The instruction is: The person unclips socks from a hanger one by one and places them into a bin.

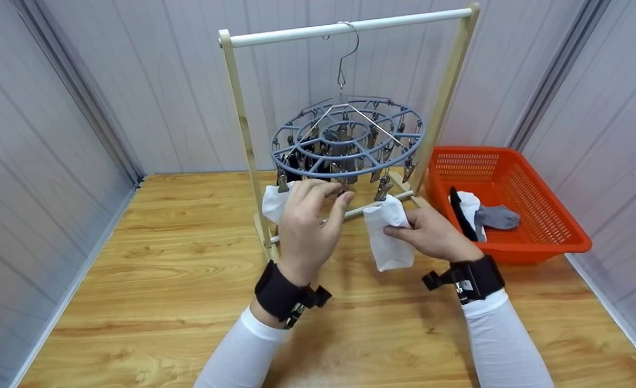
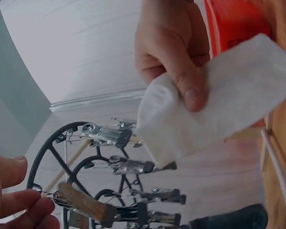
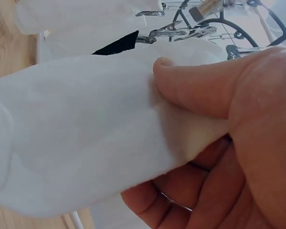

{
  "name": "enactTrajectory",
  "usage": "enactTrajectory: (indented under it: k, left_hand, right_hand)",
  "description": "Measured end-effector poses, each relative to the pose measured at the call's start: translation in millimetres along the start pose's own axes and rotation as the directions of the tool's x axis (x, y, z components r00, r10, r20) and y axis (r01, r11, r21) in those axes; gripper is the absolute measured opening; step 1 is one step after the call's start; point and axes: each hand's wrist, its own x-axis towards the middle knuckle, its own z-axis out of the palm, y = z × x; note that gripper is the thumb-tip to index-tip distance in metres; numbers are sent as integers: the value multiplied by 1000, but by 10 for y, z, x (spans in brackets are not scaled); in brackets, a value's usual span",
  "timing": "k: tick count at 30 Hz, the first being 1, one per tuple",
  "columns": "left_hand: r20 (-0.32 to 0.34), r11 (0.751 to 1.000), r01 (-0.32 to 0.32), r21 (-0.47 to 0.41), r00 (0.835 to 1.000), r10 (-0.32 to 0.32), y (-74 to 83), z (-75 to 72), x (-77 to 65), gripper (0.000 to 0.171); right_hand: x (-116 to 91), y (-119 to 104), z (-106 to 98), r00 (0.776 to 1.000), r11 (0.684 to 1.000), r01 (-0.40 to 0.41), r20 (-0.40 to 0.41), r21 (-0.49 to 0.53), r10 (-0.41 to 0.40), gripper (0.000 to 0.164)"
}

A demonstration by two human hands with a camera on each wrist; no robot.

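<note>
My right hand pinches a white sock between thumb and fingers, with the sock's lower end hanging down. The sock's upper end is right below a metal clip of the round blue-grey drying hanger. My left hand is raised at the hanger's front edge. In the left wrist view its fingertips are right at the end of a tilted clip, with the thumb held apart from the fingers. Partly hidden behind the left hand, another white sock hangs from a clip.
The hanger hooks over the white bar of a wooden stand. Dark socks hang farther back among several clips. To the right, an orange basket holds a grey sock, with white and black ones beside it.
</note>
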Motion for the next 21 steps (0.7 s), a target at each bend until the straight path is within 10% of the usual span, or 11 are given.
enactTrajectory:
  k: [9,21]
  left_hand:
    - [-104,995,-37,92,994,46,-95,-64,55,31]
    - [-16,981,11,194,1000,-8,-145,-77,49,42]
  right_hand:
    - [-33,15,-48,999,999,-14,-31,53,16,27]
    - [-109,18,-171,996,999,28,-88,43,-24,25]
